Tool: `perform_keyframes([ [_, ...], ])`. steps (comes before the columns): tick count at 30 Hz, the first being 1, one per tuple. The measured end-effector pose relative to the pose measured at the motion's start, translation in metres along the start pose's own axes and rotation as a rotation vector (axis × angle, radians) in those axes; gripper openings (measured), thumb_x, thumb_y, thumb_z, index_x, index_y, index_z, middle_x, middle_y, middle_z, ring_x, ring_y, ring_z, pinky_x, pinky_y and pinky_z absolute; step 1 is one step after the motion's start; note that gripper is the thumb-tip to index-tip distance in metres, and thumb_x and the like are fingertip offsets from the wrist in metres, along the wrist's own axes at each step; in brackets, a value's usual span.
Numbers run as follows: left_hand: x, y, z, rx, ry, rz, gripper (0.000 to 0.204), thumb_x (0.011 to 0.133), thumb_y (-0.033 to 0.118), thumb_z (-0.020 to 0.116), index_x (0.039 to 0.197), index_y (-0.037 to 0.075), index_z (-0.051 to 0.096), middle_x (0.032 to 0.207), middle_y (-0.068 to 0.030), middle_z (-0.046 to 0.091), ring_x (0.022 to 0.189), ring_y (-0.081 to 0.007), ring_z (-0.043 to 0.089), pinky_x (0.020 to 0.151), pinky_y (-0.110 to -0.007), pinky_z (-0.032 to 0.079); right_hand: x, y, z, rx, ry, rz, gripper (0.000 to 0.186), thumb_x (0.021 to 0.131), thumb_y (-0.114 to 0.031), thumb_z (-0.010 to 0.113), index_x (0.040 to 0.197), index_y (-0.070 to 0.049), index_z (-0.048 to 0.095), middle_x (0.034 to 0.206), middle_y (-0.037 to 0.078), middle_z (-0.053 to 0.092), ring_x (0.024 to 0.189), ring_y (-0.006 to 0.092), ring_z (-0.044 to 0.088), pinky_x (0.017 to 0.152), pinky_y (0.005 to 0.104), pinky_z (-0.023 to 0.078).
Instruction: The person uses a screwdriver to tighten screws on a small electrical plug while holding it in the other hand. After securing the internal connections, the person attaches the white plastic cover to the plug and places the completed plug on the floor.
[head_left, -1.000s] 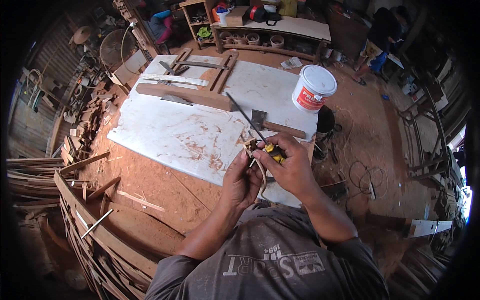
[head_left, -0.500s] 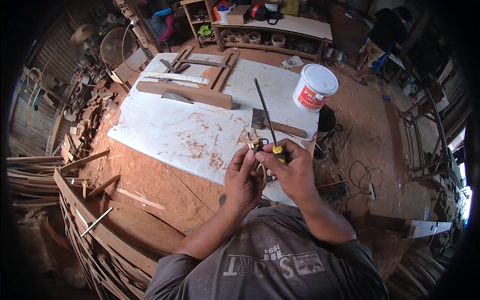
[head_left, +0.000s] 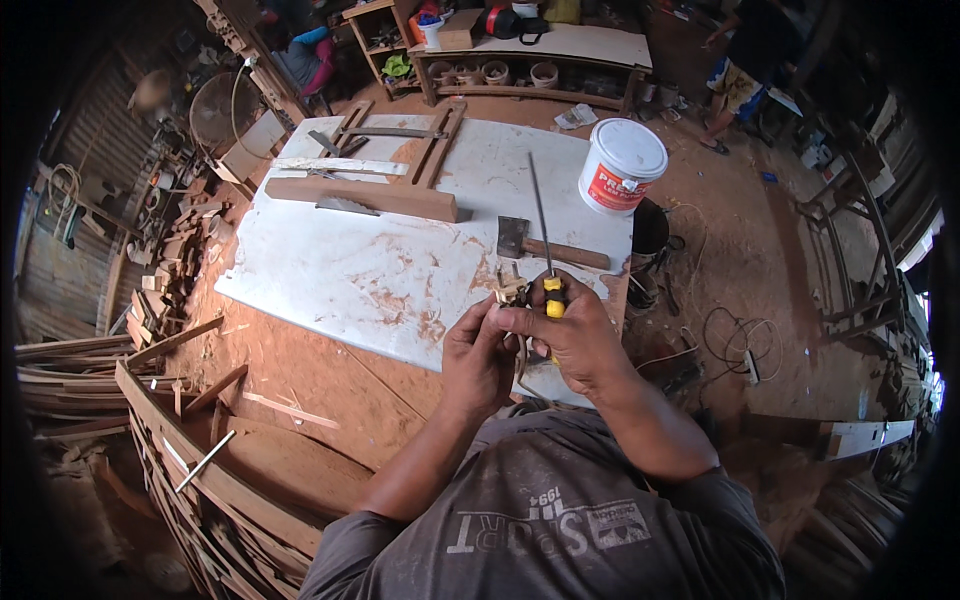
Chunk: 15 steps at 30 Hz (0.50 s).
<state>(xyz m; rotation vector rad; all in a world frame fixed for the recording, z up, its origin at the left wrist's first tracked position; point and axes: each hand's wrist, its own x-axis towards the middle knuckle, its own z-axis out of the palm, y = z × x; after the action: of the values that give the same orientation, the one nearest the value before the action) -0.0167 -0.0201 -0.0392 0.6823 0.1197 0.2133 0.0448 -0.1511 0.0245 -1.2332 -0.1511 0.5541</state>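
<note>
My left hand (head_left: 476,345) is closed on a small pale electrical plug (head_left: 512,291) with two prongs pointing up. A cord (head_left: 522,365) hangs below it between my hands. In my right hand (head_left: 582,335) is a screwdriver (head_left: 554,298) with a yellow and black handle, its long shaft standing nearly upright. My right thumb reaches across to the plug, and the fingers wrap the screwdriver's handle. Just beyond my hands lies a hammer-like tool (head_left: 565,254) with a broad dark metal head and wooden handle. Fingers partly hide the plug's lower part.
On the white tabletop (head_left: 340,265) are a wooden beam (head_left: 365,197), a saw blade (head_left: 346,206), a wooden frame (head_left: 437,150) and a white bucket (head_left: 622,165). Wood strips (head_left: 205,480) stack at left. Cables (head_left: 745,345) lie on the floor at right. Another person (head_left: 745,75) stands far right.
The screwdriver's shaft has swung more upright, and its handle sits higher in my right hand's grip. The plug stays in my left hand. The whole view has shifted slightly.
</note>
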Motion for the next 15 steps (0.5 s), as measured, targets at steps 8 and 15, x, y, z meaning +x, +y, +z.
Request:
perform_keyframes([
  [8,0.004,0.006,0.011,-0.076,-0.031,-0.082,0.034,0.105,0.015,0.055,0.131,-0.006,0.055,0.124,-0.0145,0.065,0.112,-0.0194,0.064,0.099,-0.032,0.049,0.006,0.010,0.000,-0.263,0.143,-0.254,0.048,0.080,-0.026,0.090,0.104,-0.003,0.056,0.086,0.002,0.065,0.077,0.0067,0.060,0.068,0.0224,0.051],
  [15,0.006,0.008,0.017,-0.109,0.025,-0.141,0.033,0.104,0.011,0.056,0.134,-0.004,0.055,0.116,-0.0098,0.070,0.101,-0.0112,0.067,0.090,-0.025,0.053,-0.001,-0.001,-0.010,-0.375,0.129,-0.300,0.044,0.081,-0.026,0.089,0.105,0.000,0.062,0.091,0.005,0.070,0.080,0.0070,0.064,0.071,0.0239,0.053],
])
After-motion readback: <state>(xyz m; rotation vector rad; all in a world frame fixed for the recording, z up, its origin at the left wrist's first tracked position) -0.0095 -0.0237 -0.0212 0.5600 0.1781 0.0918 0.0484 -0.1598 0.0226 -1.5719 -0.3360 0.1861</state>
